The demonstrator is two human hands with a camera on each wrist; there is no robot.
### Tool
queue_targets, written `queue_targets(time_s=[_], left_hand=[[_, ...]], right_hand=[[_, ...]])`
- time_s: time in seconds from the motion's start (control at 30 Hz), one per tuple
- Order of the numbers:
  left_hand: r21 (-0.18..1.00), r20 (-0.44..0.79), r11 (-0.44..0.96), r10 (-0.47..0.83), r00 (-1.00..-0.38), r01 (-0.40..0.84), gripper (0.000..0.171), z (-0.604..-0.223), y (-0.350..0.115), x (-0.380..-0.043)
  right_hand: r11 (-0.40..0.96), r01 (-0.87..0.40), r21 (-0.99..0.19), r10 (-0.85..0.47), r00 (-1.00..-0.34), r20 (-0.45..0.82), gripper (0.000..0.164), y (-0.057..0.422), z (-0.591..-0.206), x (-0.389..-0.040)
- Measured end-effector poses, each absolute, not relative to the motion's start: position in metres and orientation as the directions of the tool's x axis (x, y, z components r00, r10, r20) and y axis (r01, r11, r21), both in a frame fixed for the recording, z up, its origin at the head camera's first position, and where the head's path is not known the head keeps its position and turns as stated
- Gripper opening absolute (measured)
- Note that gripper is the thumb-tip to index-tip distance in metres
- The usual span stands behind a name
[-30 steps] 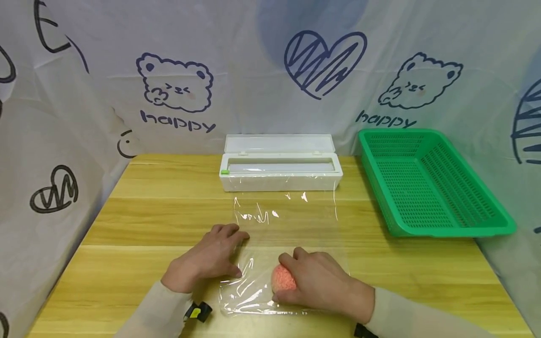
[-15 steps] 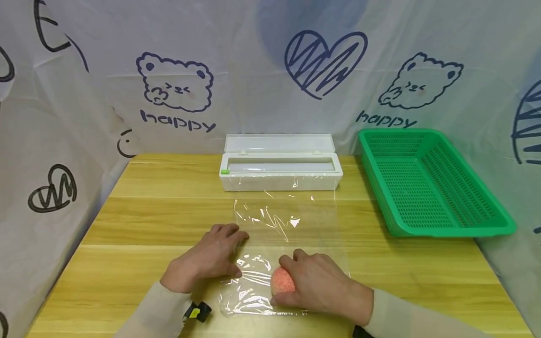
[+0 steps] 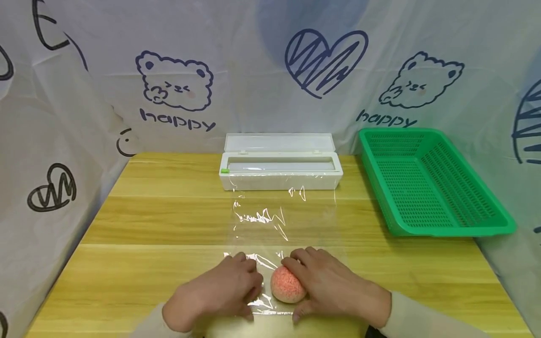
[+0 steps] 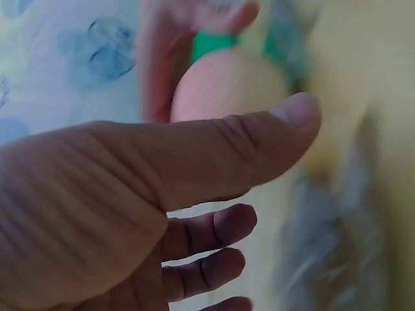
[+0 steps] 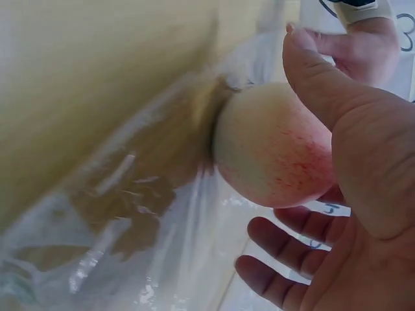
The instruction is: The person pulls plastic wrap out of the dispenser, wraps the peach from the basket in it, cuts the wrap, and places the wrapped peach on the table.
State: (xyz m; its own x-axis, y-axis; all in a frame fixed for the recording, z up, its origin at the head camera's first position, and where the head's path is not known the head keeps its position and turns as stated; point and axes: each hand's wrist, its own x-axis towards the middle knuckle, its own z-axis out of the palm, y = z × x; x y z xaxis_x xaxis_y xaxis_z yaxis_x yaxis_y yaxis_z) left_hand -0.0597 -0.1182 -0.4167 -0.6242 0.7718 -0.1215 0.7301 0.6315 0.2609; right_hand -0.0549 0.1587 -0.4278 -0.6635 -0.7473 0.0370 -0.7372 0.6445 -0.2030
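A round pink and cream peach (image 3: 287,284) rests on clear cling film (image 3: 291,234) near the table's front. My right hand (image 3: 336,284) lies along the peach's right side, its fingers loosely curved; in the right wrist view the thumb stands off the peach (image 5: 272,146). To the left, my left hand (image 3: 226,288) is over the film's left edge, its fingers loosely bent and apart from the peach, holding nothing. From a white cling film dispenser (image 3: 281,180), lid up, the film runs forward under both hands. In the left wrist view the thumb partly covers the peach (image 4: 224,87).
A green plastic basket (image 3: 435,231) stands at the table's right rear. A white printed cloth (image 3: 253,94) hangs behind and beside the wooden table (image 3: 152,220). A small green slider (image 3: 225,171) sits on the dispenser's left end.
My left hand has come nearer, moving right toward the peach. My right hand has loosened and shifted slightly right, showing more of the peach, which stays in place.
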Motion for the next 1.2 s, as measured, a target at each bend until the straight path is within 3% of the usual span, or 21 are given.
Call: queue_targets(time_s=[0.23,0.47,0.67,0.8,1.07,1.2], left_hand=[[0.232,-0.206,0.641,0.767,-0.607,0.732,0.038,-0.432,-0.107,-0.049],[0.222,-0.17,0.61,0.792,-0.586,0.76,0.029,-0.432,-0.107,-0.05],[0.318,-0.117,0.573,0.815,-0.568,0.756,0.017,-0.424,-0.114,-0.057],[0.35,-0.083,0.548,0.826,-0.557,0.76,0.018,-0.422,-0.117,-0.061],[0.362,-0.061,0.547,0.822,-0.566,0.755,0.019,-0.418,-0.121,-0.062],[0.376,-0.059,0.566,0.805,-0.59,0.734,0.019,-0.414,-0.123,-0.063]], right_hand=[[0.63,-0.758,-0.167,-0.758,-0.647,0.079,0.11,0.164,-0.434,-0.053],[0.619,-0.768,-0.162,-0.765,-0.637,0.097,0.118,0.169,-0.435,-0.05],[0.587,-0.8,-0.121,-0.779,-0.599,0.186,0.12,0.167,-0.443,-0.045],[0.591,-0.804,-0.071,-0.779,-0.591,0.208,0.114,0.164,-0.451,-0.041],[0.598,-0.799,-0.061,-0.764,-0.591,0.259,0.081,0.162,-0.455,-0.041],[0.594,-0.802,-0.062,-0.768,-0.589,0.252,0.077,0.163,-0.45,-0.044]])
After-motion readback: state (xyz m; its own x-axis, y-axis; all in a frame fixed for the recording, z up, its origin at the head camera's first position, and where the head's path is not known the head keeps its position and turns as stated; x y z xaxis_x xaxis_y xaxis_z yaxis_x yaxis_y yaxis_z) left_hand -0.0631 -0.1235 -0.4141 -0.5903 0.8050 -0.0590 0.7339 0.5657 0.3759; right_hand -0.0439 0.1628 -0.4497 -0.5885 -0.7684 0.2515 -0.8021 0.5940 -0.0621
